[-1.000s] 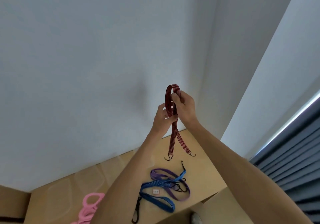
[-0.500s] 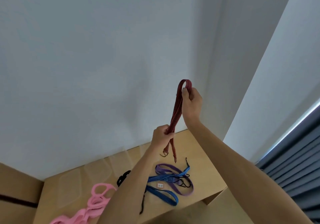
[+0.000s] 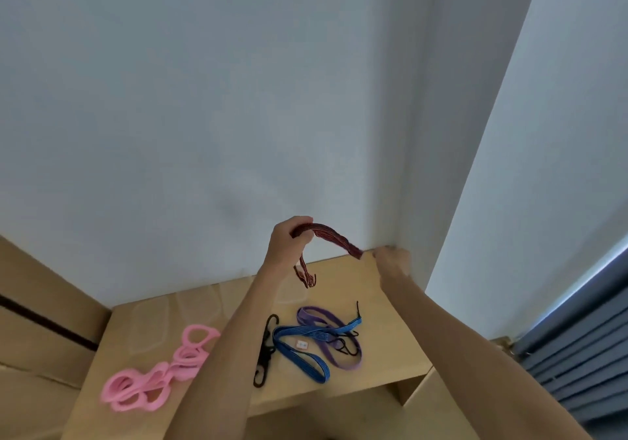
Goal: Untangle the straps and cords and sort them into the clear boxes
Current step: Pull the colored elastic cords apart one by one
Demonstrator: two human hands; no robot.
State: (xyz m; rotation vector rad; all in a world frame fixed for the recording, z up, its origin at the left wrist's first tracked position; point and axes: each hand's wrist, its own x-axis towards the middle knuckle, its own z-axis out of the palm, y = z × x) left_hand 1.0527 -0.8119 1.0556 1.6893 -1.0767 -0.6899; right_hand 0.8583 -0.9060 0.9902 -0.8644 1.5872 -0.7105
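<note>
A red bungee cord (image 3: 331, 235), folded double, arches between my two hands above the tabletop. My left hand (image 3: 289, 240) grips it near the hook ends, which dangle below the hand. My right hand (image 3: 390, 261) pinches its folded end. On the wooden table (image 3: 390, 348) below lie a blue cord (image 3: 302, 351) tangled with a purple strap (image 3: 334, 337), a black cord (image 3: 265, 351) and a pink looped strap (image 3: 159, 375). Clear boxes (image 3: 149, 327) stand along the table's back, faint against the wood.
A white wall rises right behind the table. Cardboard boxes (image 3: 44, 331) stand to the left. A grey slatted blind (image 3: 577, 354) is at the far right. A lower wooden surface sits in front of the table's edge.
Both hands came down and apart. The red cord, held upright before, now arches sideways between them, with my right hand lower and my left hand higher.
</note>
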